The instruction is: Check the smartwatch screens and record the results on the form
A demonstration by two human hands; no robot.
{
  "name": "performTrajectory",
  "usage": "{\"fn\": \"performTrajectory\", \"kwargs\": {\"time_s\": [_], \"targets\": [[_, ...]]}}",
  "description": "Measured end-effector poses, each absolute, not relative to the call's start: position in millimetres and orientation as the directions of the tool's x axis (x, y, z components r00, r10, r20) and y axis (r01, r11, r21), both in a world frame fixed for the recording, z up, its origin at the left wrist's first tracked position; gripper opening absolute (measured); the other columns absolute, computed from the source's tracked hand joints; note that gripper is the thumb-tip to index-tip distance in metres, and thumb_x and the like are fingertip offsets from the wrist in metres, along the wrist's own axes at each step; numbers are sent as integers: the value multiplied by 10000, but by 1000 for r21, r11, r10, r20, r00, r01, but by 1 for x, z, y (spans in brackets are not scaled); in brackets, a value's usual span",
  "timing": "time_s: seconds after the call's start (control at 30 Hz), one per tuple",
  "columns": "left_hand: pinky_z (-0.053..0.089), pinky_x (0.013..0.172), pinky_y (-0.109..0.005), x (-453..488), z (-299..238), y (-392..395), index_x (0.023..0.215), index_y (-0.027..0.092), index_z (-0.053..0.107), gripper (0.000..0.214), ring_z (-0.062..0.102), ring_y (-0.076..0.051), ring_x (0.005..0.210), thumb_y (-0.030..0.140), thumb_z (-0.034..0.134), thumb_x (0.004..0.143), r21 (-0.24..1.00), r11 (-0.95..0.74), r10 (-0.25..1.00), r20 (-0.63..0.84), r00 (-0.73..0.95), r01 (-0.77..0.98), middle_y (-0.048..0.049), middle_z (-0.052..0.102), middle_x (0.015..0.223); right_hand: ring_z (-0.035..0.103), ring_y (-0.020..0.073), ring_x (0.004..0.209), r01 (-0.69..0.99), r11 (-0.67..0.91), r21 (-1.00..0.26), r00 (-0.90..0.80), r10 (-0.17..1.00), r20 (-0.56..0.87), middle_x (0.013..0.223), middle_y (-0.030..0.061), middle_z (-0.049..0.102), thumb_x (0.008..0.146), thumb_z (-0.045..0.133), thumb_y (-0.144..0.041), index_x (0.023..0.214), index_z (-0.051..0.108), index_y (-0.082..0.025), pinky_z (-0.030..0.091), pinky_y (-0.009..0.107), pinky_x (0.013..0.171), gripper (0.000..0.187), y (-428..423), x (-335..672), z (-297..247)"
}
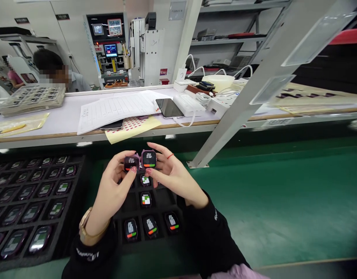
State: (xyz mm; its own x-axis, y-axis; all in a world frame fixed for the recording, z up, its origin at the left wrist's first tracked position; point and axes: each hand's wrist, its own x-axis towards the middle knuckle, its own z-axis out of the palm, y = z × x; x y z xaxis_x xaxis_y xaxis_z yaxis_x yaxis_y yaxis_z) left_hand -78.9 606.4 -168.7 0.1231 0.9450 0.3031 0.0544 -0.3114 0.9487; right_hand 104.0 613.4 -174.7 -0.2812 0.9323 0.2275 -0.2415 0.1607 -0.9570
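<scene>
My left hand (116, 184) grips a smartwatch (131, 162) with a dark screen, white text and an orange strip at its lower edge. In my right hand (169, 166) is a second smartwatch (149, 158), its screen lit with text over a red and green bar. The two watch bodies are held side by side, nearly touching. Beneath them lies a black foam tray (163, 199) with several more watches in its pockets. One watch (146, 199) there shows a green and white pattern; a front-row watch (150, 226) shows text with a red-green bar.
To the left stands another black tray (58, 244) filled with rows of watches. A raised shelf bears papers (114, 108), a phone (169, 107) and white chargers (188, 104). A slanted metal post (225, 128) rises at right from the green bench (283, 193). A person (59, 71) sits beyond.
</scene>
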Motion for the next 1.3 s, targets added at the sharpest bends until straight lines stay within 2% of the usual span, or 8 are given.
{"fn": "performTrajectory", "kwargs": {"time_s": [0.17, 0.27, 0.37, 0.5, 0.7, 0.8, 1.03, 1.3], "targets": [[533, 795, -257, -96, -191, 597, 1329, 286, 558, 457, 651, -180, 1048, 304, 688, 892, 958, -242, 967, 224, 122, 156, -54, 646, 1271, 638, 187, 915, -82, 115, -990, -296, 946, 134, 1182, 92, 636, 793, 790, -289, 1389, 516, -192, 595, 232, 574, 664, 597, 126, -172], [524, 760, -298, -113, -221, 589, 1438, 286, 480, 569, 657, -172, 865, 319, 649, 896, 950, -100, 977, 38, 208, 296, -49, 685, 1118, 639, 165, 735, 149, 38, -988, -338, 941, -15, 959, 40, 683, 825, 758, -351, 1452, 518, -174, 555, 249, 539, 694, 590, 147, -193], [504, 692, -341, -126, -250, 581, 1455, 248, 498, 615, 593, -176, 675, 383, 637, 871, 846, 40, 958, -184, 219, 532, -27, 668, 913, 599, 153, 576, 492, -6, -870, -306, 935, -179, 685, -29, 633, 876, 713, -323, 1476, 536, -137, 510, 266, 566, 652, 587, 161, -231], [517, 864, -422, -129, -273, 576, 1372, 245, 599, 535, 629, -269, 932, 382, 644, 857, 683, -19, 959, -193, 206, 730, -66, 661, 989, 643, 211, 665, 733, 37, -679, -286, 923, -259, 610, -21, 620, 893, 691, -213, 1506, 496, -59, 502, 296, 670, 661, 585, 164, -269], [400, 1113, -517, -146, -288, 593, 1465, 294, 492, 697, 486, -338, 1290, 451, 721, 827, 581, -213, 957, -40, 289, 786, -110, 539, 1355, 677, 194, 806, 766, 208, -607, -286, 958, -32, 1255, 125, 644, 903, 699, -212, 1279, 696, -149, 538, 331, 816, 381, 590, 166, -273], [376, 1126, -530, -161, -282, 610, 1449, 236, 502, 637, 489, -353, 1294, 516, 620, 890, 505, -221, 974, 79, 210, 834, -143, 543, 1369, 686, 191, 851, 759, 270, -592, -308, 951, 38, 1158, 83, 683, 1004, 588, -224, 1119, 743, -185, 525, 313, 831, 197, 597, 159, -275], [394, 1058, -556, -164, -276, 642, 1176, 129, 667, 416, 596, -382, 1108, 391, 430, 957, 480, -172, 984, 130, 124, 860, -195, 705, 1123, 669, 250, 946, 800, 418, -432, -481, 875, -44, 977, 154, 671, 1046, 461, -111, 917, 720, -99, 485, 327, 912, 290, 605, 101, -279], [487, 996, -476, -165, -285, 641, 1190, 151, 657, 413, 640, -295, 995, 418, 526, 904, 624, -115, 993, 82, 81, 773, -139, 675, 1050, 666, 235, 973, 761, 348, -548, -474, 874, -103, 1070, 145, 687, 1030, 387, -49, 1080, 650, -90, 487, 325, 912, 271, 603, 98, -263]]}}
